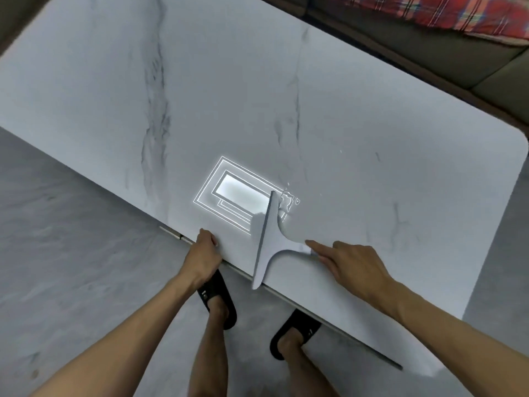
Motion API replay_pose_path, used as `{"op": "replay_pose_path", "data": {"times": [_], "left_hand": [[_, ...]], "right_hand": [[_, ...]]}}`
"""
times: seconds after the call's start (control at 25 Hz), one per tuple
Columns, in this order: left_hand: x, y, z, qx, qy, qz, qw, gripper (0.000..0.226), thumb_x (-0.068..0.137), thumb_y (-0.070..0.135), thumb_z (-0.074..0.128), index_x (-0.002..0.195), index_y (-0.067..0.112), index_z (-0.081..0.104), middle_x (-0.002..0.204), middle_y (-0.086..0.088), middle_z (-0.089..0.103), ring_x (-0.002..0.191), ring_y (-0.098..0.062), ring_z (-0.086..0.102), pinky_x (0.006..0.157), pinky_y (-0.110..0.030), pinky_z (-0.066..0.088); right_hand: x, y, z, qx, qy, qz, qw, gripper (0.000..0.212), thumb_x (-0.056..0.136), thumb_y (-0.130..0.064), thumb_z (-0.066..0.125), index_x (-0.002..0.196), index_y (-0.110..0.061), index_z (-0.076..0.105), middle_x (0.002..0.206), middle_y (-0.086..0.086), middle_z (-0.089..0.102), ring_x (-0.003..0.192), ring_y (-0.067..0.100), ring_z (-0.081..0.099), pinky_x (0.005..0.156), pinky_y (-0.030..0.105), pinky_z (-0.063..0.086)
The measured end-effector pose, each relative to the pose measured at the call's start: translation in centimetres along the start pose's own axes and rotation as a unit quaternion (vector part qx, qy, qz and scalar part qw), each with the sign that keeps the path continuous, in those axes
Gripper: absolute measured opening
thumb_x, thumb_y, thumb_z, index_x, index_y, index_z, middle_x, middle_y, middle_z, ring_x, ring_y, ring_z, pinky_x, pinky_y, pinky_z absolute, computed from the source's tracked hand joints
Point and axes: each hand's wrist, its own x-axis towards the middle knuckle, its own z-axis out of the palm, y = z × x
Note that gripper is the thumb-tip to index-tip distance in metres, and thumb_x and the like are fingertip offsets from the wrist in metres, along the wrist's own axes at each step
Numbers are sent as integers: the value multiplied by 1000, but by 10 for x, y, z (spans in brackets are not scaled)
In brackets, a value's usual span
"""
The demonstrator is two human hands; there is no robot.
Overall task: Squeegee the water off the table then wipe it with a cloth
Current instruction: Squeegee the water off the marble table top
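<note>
A white marble-look table [357,116] fills the view. A pale grey squeegee [270,236] stands on it near the front edge, its long blade running from the edge towards a small puddle of water [289,200] at its far tip. My right hand [352,265] grips the squeegee's handle from the right, index finger stretched along it. My left hand [204,250] holds the table's front edge, fingers curled over the top. No cloth is in view.
A ceiling light reflects as bright rectangles [237,193] on the tabletop left of the blade. A sofa with a red plaid fabric [429,12] stands behind the table. My feet in black slippers [217,302] stand on the grey floor below the edge.
</note>
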Motion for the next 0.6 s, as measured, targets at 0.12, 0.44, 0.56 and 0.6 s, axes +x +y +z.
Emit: {"op": "replay_pose_path", "data": {"times": [0.12, 0.44, 0.56, 0.6], "left_hand": [[-17, 11, 20, -16, -2, -10, 1000, 22, 80, -2, 43, 98, 11, 40, 77, -4, 49, 63, -16, 45, 51, -28, 30], [-36, 12, 26, -88, 117, -35, 989, 17, 83, -1, 44, 97, 10, 44, 74, -3, 51, 64, -21, 49, 50, -29, 34], [-32, 8, 28, -84, 89, -40, 992, 18, 82, 0, 46, 96, 10, 43, 74, -3, 51, 62, -19, 48, 50, -28, 33], [-31, 7, 31, -80, 72, -41, 993, 18, 83, 0, 47, 96, 11, 43, 76, -3, 51, 64, -19, 49, 50, -27, 33]], "right_hand": [[-35, 40, -13, -18, -10, 23, 1000, 50, 97, -52, 13, 131, -48, 49, 57, -10, 36, 41, 15, 40, 40, 26, 26], [9, -29, -3, 31, 9, -146, 989, 34, 100, -46, 33, 125, -43, 57, 56, -5, 47, 36, 18, 45, 35, 23, 29], [36, -50, 14, 5, 17, -182, 983, 33, 93, -36, 59, 125, -42, 57, 59, 0, 52, 37, 22, 46, 38, 21, 26], [37, -47, 13, 3, 6, -173, 985, 34, 95, -36, 56, 128, -44, 54, 64, 1, 54, 42, 24, 51, 41, 23, 29]]}}
